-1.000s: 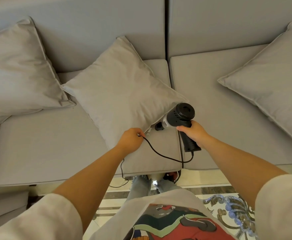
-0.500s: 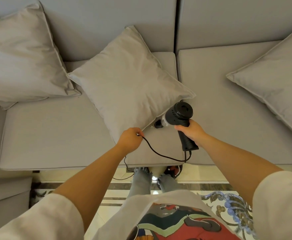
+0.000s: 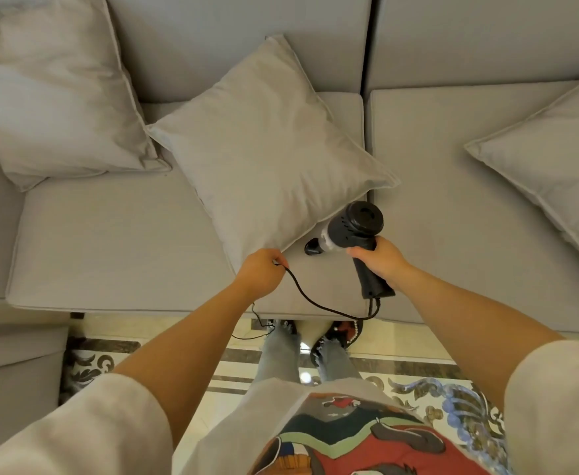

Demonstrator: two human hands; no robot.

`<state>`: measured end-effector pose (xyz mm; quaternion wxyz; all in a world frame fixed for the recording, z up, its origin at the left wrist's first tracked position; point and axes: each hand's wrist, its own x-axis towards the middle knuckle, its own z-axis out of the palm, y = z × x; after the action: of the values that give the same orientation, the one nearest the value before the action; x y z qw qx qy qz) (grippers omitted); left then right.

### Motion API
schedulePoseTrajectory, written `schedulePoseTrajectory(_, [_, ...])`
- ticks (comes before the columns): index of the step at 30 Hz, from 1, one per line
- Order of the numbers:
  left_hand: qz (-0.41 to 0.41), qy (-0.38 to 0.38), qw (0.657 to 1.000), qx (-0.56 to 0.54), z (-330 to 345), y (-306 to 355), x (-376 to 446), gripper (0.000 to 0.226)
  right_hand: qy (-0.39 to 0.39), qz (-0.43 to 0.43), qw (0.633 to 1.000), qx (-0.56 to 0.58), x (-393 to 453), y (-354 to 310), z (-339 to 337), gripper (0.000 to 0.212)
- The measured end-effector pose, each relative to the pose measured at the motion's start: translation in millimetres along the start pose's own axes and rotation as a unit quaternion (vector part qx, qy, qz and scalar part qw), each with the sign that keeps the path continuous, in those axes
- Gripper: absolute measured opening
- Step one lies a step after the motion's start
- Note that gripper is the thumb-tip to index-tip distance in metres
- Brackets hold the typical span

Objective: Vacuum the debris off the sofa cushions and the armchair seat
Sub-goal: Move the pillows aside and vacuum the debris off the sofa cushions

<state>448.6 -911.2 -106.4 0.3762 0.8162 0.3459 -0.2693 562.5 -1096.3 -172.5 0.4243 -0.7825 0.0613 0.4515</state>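
Handheld vacuum (image 3: pixel 353 231), dark-bodied, gripped by right hand (image 3: pixel 382 262) with fingers curled round the handle; nozzle angled down and left, at or just above the left seat cushion (image 3: pixel 109 241) near the seam with the right seat cushion (image 3: pixel 470 207). Nozzle tip just beside the lower corner of the middle throw pillow (image 3: pixel 267 149), lying flat across the left seat cushion. Black cord (image 3: pixel 315 303) looping from the handle's base over the cushion's front edge and up into the left hand (image 3: pixel 260 277), pinched there between curled fingers just beside the pillow's lower edge. Cord's far end trailing down to the patterned floor (image 3: pixel 418 389) by the feet. Second pillow (image 3: pixel 51 97) propped at far left against the sofa back (image 3: pixel 233 32); third pillow (image 3: pixel 555 159) lying at far right on the right seat cushion. White sleeves and printed shirt low in view.
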Motion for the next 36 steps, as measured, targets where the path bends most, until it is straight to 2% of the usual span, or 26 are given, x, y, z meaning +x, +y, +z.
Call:
schedulePoseTrajectory(3, [0.0,-0.003,1.0,0.004,-1.4,0.7,-4.1,0.025,-0.016,0.025,0.999,-0.022,-3.3,-3.1,-8.0,0.024])
schedulePoseTrajectory(5, [0.007,-0.013,1.0,0.014,-2.8,5.5,-5.8,0.025,0.005,0.039,0.999,-0.009,-9.5,-2.5,-16.6,0.029])
schedulePoseTrajectory(11, [0.047,-0.046,0.997,0.032,-10.3,37.5,-0.3,0.026,0.156,0.07,0.973,0.154,-32.4,-4.9,-58.0,0.039])
schedulePoseTrajectory(15, [0.074,-0.118,0.99,0.033,-15.2,67.7,11.1,0.014,0.244,0.049,0.942,0.225,-51.2,-17.0,-91.4,0.03])
schedulePoseTrajectory(19, [0.1,-0.152,0.981,0.064,-20.0,97.5,30.8,0.021,0.277,0.025,0.916,0.289,-67.6,-28.2,-113.3,0.021])
schedulePoseTrajectory(22, [0.128,-0.152,0.972,0.123,-22.9,120.3,50.7,0.017,0.281,0.007,0.907,0.313,-74.1,-37.1,-114.0,0.014])
schedulePoseTrajectory(30, [0.213,-0.091,0.917,0.324,-5.4,165.6,143.8,0.041,0.312,0.005,0.88,0.359,-53.0,-42.0,-104.1,0.019])
schedulePoseTrajectory(33, [0.241,-0.052,0.877,0.412,8.3,169.6,178.1,0.057,0.305,0.008,0.886,0.349,-44.5,-33.4,-104.6,0.02])
schedulePoseTrajectory(36, [0.232,-0.053,0.833,0.499,20.8,162.3,211.5,0.072,0.301,0.018,0.89,0.343,-31.2,-24.8,-105.8,0.02])
